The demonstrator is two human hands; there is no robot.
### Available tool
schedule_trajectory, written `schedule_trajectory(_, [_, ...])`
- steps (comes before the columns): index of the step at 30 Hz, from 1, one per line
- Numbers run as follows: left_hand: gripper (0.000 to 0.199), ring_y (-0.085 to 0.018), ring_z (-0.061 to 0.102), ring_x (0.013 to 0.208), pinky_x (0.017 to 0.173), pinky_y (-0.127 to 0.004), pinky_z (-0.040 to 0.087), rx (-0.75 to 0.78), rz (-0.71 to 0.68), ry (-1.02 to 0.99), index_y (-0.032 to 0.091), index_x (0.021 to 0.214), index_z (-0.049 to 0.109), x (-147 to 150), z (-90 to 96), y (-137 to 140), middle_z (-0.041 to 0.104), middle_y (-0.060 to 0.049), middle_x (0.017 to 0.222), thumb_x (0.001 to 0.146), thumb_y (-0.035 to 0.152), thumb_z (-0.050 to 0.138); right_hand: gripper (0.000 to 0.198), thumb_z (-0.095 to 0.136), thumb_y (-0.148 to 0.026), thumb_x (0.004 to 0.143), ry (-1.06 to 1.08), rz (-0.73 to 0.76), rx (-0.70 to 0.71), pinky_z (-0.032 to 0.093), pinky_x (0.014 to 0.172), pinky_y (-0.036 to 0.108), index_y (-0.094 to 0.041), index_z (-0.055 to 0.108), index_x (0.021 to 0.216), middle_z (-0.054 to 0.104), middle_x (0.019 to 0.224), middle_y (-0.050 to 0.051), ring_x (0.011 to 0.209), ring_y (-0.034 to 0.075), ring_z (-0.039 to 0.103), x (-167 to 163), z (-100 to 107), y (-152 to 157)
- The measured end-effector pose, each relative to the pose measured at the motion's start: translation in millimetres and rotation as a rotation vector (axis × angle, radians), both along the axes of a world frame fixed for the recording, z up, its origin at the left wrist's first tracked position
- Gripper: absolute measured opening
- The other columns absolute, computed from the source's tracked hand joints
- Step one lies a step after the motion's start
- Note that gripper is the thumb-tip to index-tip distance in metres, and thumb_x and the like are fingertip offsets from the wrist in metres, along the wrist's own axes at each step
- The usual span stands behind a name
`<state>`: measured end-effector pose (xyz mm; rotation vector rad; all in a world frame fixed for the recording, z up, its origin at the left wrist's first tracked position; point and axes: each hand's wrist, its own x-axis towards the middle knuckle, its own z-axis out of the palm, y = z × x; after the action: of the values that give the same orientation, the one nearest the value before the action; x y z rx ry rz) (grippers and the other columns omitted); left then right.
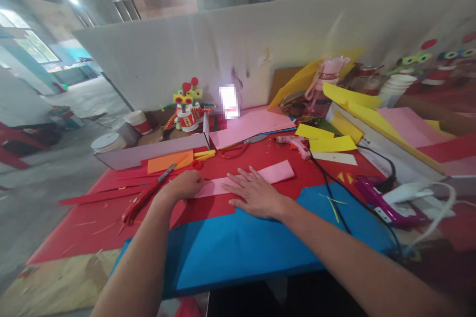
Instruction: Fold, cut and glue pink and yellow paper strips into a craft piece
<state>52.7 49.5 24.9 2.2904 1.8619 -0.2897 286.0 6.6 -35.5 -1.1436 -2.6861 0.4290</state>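
Pink paper strip (278, 172) — lying flat on the red sheet (217, 208) mid-table, just beyond the blue covering (230, 247), slanting up a bit to the right. Right hand (258, 197) is laid across its middle, palm down, fingers spread. Left hand (188, 184) is curled at the left end; fingertips tucked out of view, so can't tell if it's pinching paper or just pressing.

Progress: shaping looks partway, my read. Strip is already a narrow band with a straight long edge, but both hands are on it, so I'd call the flattening unfinished. No glue visible on it and nothing joined to it. Glue gun (295, 144) lies off to the right, scissors (245, 145) beyond the strip, neither in hand. Two assembled figures (186, 119) stand at the back.

Looks: pale pink, matte, long and thin, wider toward the right end. Might be folded double — can't confirm, the right hand covers the middle. No tears on the exposed parts.
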Motion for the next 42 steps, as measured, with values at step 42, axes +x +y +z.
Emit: schedule_trajectory(42, [0.021,-0.025,0.062,0.084,0.075,-0.036,0.045,0.365,-0.474,-0.012,0.013,0.088,0.064,80.5,-32.1,-11.0,0.066,-0.013,0.085,0.089,0.014,0.043,0.065,0.025,-0.050,0.099,0.045,-0.198,0.109,0.021,0.119,0.046,-0.009,0.033,0.149,0.035,0.153,0.015,0.144,0.026,0.028,26.1,-5.2,-8.0])
